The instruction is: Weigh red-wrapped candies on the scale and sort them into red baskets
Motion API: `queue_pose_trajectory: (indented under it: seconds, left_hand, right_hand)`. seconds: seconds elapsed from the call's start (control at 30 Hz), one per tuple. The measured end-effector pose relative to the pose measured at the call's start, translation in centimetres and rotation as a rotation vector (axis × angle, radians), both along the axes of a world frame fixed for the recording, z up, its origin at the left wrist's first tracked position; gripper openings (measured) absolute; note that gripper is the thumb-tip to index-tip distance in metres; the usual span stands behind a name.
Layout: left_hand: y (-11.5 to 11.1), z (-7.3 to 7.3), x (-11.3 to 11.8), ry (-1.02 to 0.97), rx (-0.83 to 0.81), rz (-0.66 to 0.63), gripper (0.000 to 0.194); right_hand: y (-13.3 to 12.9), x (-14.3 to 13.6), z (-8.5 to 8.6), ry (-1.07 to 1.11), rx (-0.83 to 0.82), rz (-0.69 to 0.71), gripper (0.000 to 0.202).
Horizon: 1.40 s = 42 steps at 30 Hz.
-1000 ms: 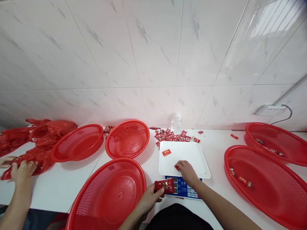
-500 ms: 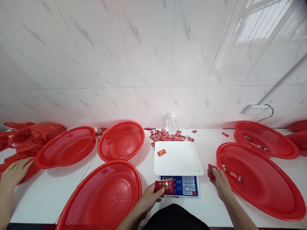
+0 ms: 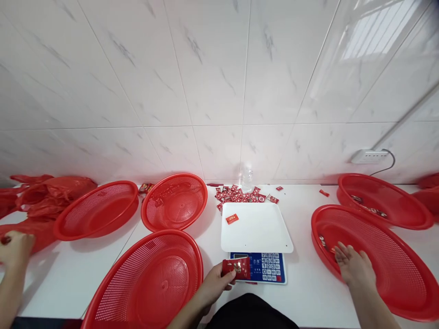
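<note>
My left hand [image 3: 216,284] grips a shiny red sachet [image 3: 240,268] between thumb and fingers, held over the front of the blue keypad of a weighing scale [image 3: 256,228]. One small red-orange wrapped packet [image 3: 232,219] lies on the scale's white plate. My right hand [image 3: 355,265] is inside the front right red basket [image 3: 404,269], fingers stretched out and largely covering a red packet [image 3: 332,250] there. Its underside is hidden, and no held item shows. A small wrapped piece [image 3: 322,241] lies by the basket's left wall.
Behind the scale are a pile of small red packets [image 3: 236,195] and a clear bottle [image 3: 247,178]. Red baskets [image 3: 144,278] stand at left and right. At far left, another person's hand [image 3: 15,249] is by red plastic bags [image 3: 58,192]. A power strip [image 3: 370,156] is on the wall.
My right hand has moved right into the front basket; the red packet it held before no longer shows. My left hand stays put. The other person's hand has closed and shifted slightly down.
</note>
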<state>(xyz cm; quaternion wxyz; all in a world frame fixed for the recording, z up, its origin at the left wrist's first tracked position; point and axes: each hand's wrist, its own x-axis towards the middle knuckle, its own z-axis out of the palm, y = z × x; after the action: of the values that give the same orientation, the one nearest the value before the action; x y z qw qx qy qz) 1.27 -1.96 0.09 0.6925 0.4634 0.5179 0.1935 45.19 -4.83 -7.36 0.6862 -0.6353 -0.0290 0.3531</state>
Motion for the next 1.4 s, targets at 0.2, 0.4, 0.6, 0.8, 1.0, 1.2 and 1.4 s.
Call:
queue_pose_trajectory:
  seconds: [0.2, 0.4, 0.6, 0.8, 1.0, 1.2, 1.4]
  left_hand:
    - [-0.2, 0.2, 0.1, -0.001, 0.007, 0.018, 0.045]
    - [-0.7, 1.0, -0.4, -0.008, 0.005, 0.079, 0.048]
    - [-2.0, 1.4, -1.3, -0.02, 0.012, 0.186, 0.044]
    - [-2.9, 1.0, -1.8, -0.037, 0.014, 0.221, 0.044]
    - [-2.7, 0.8, -1.1, -0.037, -0.014, 0.205, 0.045]
    - [-1.8, 0.2, 0.0, -0.04, 0.001, 0.103, 0.042]
    - [-0.7, 0.5, 0.3, 0.11, 0.253, 0.147, 0.034]
  right_hand:
    - [5.6, -10.5, 2.1, -0.611, -0.175, 0.669, 0.055]
    - [10.6, -21.9, 2.8, -1.22, -0.131, 1.266, 0.051]
    - [14.5, -26.3, 2.2, -1.486, -0.149, 1.558, 0.053]
    - [14.6, -25.7, 0.9, -1.508, -0.092, 1.558, 0.044]
    - [10.8, -23.0, 0.2, -1.438, -0.066, 1.423, 0.044]
    - [7.2, -18.7, -0.4, -1.249, -0.138, 1.172, 0.038]
    - [2.9, -10.7, 0.0, -0.358, -0.101, 0.544, 0.04]
